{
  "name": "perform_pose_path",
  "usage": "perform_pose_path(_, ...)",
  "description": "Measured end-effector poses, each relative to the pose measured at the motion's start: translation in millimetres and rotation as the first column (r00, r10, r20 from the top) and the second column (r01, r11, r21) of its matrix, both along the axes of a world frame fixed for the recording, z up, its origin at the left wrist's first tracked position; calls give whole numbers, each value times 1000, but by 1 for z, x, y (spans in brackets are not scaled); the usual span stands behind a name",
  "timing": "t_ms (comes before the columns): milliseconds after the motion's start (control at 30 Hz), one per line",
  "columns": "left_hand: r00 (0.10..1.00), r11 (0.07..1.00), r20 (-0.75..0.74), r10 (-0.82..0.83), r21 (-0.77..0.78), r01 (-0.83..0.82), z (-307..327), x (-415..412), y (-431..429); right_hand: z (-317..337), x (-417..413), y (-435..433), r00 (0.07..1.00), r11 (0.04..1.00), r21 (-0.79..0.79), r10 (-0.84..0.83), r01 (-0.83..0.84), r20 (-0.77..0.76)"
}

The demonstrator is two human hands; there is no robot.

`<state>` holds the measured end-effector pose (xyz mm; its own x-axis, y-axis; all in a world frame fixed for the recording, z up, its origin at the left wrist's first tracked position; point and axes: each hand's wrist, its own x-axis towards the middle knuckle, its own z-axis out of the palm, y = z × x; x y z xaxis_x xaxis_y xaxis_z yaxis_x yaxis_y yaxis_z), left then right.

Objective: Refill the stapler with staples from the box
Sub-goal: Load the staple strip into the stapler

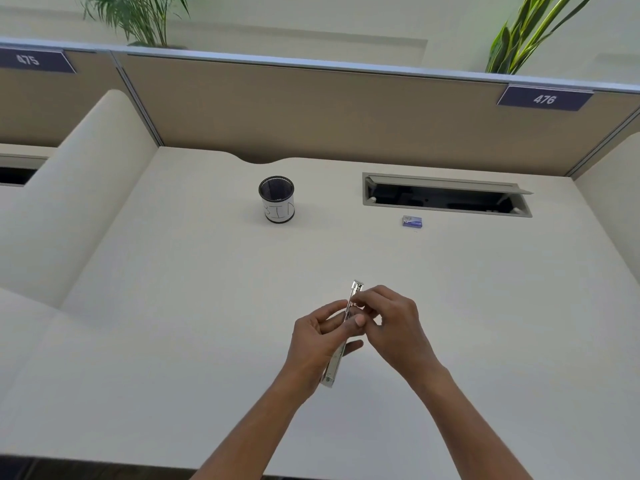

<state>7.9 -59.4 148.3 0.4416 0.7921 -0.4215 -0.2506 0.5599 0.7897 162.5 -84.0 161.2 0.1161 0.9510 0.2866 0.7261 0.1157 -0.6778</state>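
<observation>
A slim silver metal stapler [334, 367] is held above the middle of the cream desk, its long axis pointing away from me. My left hand [320, 341] grips it along its left side and underside. My right hand [391, 322] pinches its upper part near the far tip, fingers closed on the metal. The hands hide the stapler's middle, so I cannot tell whether it is opened. A small blue and white staple box [412, 222] lies far back on the desk, right of centre, well away from both hands.
A black mesh pen cup [276, 199] with a white label stands at the back centre. An open cable hatch [446, 195] is sunk into the desk behind the staple box. Beige partition panels close the back; the desk's front edge [138, 462] is near me.
</observation>
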Motion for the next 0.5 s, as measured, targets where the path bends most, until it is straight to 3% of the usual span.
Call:
perform_pose_path(233, 1000, 1000, -1, -25, 9, 25, 5, -2, 0, -5, -6, -7, 912, 985, -131, -158, 116, -379)
perform_pose_path(400, 1000, 1000, 2, -30, 1, 30, 7, -1, 0, -2, -7, -5, 756, 928, -344, -328, 145, -566)
perform_pose_path(500, 1000, 1000, 6, -21, -7, 21, 8, 0, -1, 2, -6, -3, 613, 882, -463, -415, 89, -672)
